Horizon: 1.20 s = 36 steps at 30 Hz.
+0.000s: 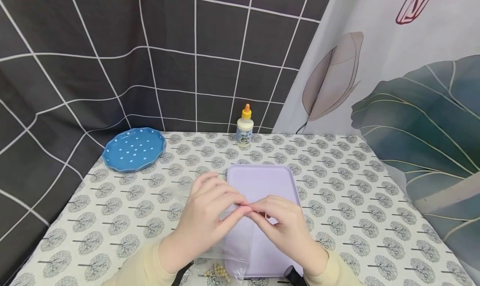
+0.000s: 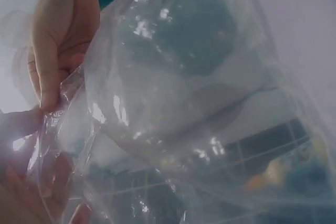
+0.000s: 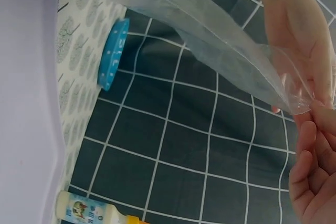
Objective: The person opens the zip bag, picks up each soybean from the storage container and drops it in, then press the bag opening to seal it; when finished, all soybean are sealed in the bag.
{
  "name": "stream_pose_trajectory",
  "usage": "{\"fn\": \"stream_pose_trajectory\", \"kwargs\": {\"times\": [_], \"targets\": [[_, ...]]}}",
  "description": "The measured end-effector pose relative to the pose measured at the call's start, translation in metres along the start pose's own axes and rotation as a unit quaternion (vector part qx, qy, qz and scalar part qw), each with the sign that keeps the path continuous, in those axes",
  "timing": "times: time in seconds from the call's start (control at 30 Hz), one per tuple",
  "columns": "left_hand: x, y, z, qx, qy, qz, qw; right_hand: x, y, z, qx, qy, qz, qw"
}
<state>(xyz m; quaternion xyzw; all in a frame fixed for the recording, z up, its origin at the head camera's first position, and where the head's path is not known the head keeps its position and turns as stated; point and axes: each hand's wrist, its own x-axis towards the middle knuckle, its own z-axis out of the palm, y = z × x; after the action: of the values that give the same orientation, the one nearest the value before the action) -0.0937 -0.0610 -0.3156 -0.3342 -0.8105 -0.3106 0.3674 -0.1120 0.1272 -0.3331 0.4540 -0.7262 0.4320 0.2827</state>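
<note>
A clear plastic bag (image 2: 173, 103) hangs from both hands over the lilac tray (image 1: 262, 179). My left hand (image 1: 211, 209) pinches the bag's upper edge between thumb and index finger, its other fingers spread upward. Right beside those fingertips, my right hand (image 1: 283, 221) pinches the same edge with thumb and forefinger. Small pale yellow beads (image 1: 217, 272) show low in the bag, close to the near table edge. In the right wrist view the bag slants down from the fingers toward the tray.
A blue dotted plate (image 1: 133, 149) lies at the back left. A white bottle (image 1: 244, 131) with a yellow and orange cap stands behind the tray. The tree-print tablecloth (image 1: 341, 190) covers the table, with a dark checked curtain (image 1: 168, 65) behind it.
</note>
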Motion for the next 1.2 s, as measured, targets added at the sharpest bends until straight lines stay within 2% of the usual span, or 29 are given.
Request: {"fn": "stream_pose_trajectory", "kwargs": {"times": [0.2,0.5,0.57,0.7,0.77,0.97,1.2], "targets": [[0.0,0.001,0.002,0.001,0.023,0.019,0.9996,0.001,-0.001,0.0,-0.005,0.005,-0.008,0.9999],[0.0,-0.001,-0.003,-0.025,0.06,0.0,0.9979,0.0,-0.002,0.001,0.006,-0.002,-0.003,1.0],[-0.001,-0.002,-0.008,-0.027,0.041,-0.007,0.9988,-0.001,-0.002,0.0,0.011,-0.002,0.002,0.9999],[-0.002,-0.004,-0.012,-0.009,-0.042,-0.014,0.999,-0.003,-0.001,-0.001,0.024,0.004,-0.003,0.9997],[-0.003,-0.004,-0.012,0.002,-0.062,-0.012,0.998,-0.003,-0.001,-0.002,0.029,0.007,-0.012,0.9995],[-0.001,-0.001,-0.011,-0.005,-0.047,-0.001,0.9989,-0.001,-0.003,-0.007,0.052,0.003,-0.021,0.9984],[0.002,0.006,-0.014,-0.028,-0.048,-0.003,0.9985,0.005,-0.01,-0.014,0.066,-0.017,-0.027,0.9973]]}}
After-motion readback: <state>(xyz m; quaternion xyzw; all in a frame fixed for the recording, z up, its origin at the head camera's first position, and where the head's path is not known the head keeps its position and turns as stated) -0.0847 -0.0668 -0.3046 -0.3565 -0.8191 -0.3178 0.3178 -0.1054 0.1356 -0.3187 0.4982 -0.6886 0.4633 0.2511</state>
